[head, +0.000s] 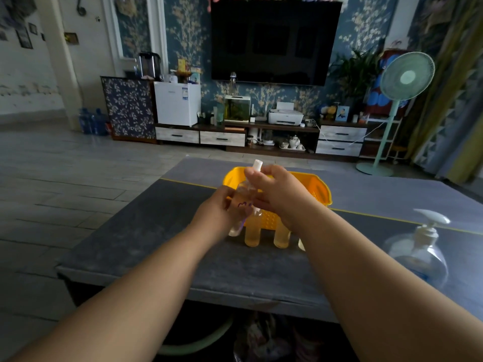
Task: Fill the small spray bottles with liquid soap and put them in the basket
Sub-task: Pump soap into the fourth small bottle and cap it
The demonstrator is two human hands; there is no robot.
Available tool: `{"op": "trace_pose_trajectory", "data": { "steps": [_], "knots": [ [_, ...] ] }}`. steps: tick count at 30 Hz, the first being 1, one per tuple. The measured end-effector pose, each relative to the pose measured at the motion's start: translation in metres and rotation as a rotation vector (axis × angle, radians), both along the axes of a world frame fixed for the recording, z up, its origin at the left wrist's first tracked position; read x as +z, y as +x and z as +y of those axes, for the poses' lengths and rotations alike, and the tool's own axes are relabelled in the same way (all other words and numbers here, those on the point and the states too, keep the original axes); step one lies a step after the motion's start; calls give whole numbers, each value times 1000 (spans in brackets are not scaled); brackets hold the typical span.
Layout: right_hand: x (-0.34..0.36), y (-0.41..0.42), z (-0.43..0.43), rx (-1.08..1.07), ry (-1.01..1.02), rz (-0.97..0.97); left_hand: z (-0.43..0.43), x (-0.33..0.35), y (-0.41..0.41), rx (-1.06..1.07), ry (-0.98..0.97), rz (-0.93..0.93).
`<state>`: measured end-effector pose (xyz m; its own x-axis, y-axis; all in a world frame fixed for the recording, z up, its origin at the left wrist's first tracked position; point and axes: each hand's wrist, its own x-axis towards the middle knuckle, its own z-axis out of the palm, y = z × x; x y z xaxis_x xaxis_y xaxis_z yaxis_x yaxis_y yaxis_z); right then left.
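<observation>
Our left hand [218, 214] grips a spray bottle [243, 198]; our right hand [277, 192] pinches its top. The basket [320, 189] sits toward the table's [156, 244] far edge, two amber-filled bottles [253, 232] standing just before it.

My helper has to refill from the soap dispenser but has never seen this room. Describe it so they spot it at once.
On the grey table, look to the right side, near the front edge. There stands a large clear pump bottle with a white pump head. It is squat and round, unlike the slim spray bottles of amber liquid before the yellow basket.
</observation>
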<state>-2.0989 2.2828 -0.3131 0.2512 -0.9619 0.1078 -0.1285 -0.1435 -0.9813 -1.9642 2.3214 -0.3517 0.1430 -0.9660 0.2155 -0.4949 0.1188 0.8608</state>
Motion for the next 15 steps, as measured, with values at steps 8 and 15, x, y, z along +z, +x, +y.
{"op": "trace_pose_trajectory", "data": {
  "steps": [8,15],
  "knots": [
    [7,-14,-1,-99,-40,69,-7,7,-17,-39,23,-20],
    [-5,-21,-10,-104,-49,55,-19,0,-20,-82,28,23]
  ]
}}
